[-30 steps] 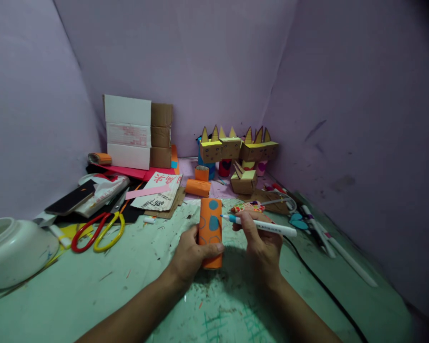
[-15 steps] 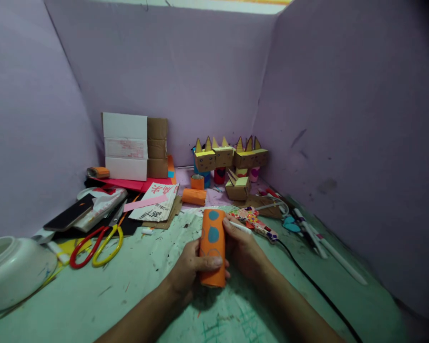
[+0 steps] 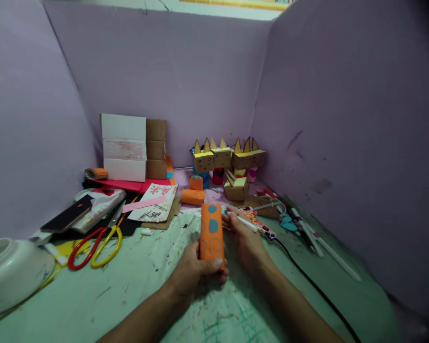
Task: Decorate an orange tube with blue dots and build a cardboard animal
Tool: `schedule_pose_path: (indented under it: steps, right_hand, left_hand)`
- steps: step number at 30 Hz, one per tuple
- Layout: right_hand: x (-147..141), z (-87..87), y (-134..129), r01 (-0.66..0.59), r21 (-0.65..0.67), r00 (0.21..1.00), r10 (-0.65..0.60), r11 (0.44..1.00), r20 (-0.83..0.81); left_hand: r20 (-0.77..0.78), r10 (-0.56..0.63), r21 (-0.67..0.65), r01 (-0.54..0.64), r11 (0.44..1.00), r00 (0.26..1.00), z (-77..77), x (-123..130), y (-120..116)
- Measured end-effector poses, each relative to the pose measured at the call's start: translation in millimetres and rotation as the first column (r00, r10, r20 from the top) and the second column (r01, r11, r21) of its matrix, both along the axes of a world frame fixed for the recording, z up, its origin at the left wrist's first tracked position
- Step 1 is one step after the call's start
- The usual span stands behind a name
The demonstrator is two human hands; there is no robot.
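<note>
An orange tube (image 3: 211, 238) stands tilted at the middle of the table, with two blue filled spots and drawn outlines on its front. My left hand (image 3: 196, 267) is wrapped round its lower part, thumb across the front. Just right of the tube, my right hand (image 3: 243, 236) holds a white marker (image 3: 247, 223) between its fingers, the bluish tip pointing left toward the tube. Tube and marker tip look apart. Behind the right hand lies a decorated glue gun (image 3: 259, 226) with a black cord.
Red and yellow scissors (image 3: 93, 245) and a white pot (image 3: 16, 274) are at the left. Farther back are a printed paper (image 3: 157, 202), a folded carton (image 3: 124, 147), short orange rolls (image 3: 193, 196) and cardboard figures (image 3: 221, 157). Several markers (image 3: 307, 231) lie at the right.
My right hand has drawn away from the tube with the marker, whose tip now shows. The tube has turned in my left hand, bringing more outlines into view.
</note>
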State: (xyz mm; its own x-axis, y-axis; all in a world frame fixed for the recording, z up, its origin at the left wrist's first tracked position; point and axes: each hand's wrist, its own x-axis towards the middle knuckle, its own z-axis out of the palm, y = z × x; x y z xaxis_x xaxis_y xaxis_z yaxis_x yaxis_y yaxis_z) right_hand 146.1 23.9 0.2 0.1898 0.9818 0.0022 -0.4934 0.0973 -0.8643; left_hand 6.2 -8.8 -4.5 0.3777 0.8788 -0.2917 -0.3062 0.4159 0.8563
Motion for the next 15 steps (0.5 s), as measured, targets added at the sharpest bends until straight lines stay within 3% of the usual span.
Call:
schedule_pose_path:
  steps: [3, 6, 10, 15]
  right_hand:
    - [9, -1.0, -2, 0.211, 0.025, 0.975, -0.212, 0.977, 0.064]
    - [14, 1.1, -11, 0.278, 0.154, 0.925, -0.307, 0.948, 0.224]
    - [9, 3.2, -24, 0.130, 0.378, 0.856, -0.296, 0.917, 0.423]
    - [3, -0.3, -28, -0.012, 0.434, 0.825, -0.236, 0.901, 0.513]
  left_hand:
    - [-0.059, 0.126, -0.047, -0.129, 0.990, 0.990, 0.7, -2, 4]
    - [-0.088, 0.176, -0.079, -0.183, 0.980, 0.980, 0.2, -2, 8]
    - [-0.099, 0.170, -0.064, -0.177, 0.982, 0.980, 2.3, -2, 7]
    - [-0.085, 0.140, -0.019, -0.142, 0.990, 0.986, 9.3, -2, 3]
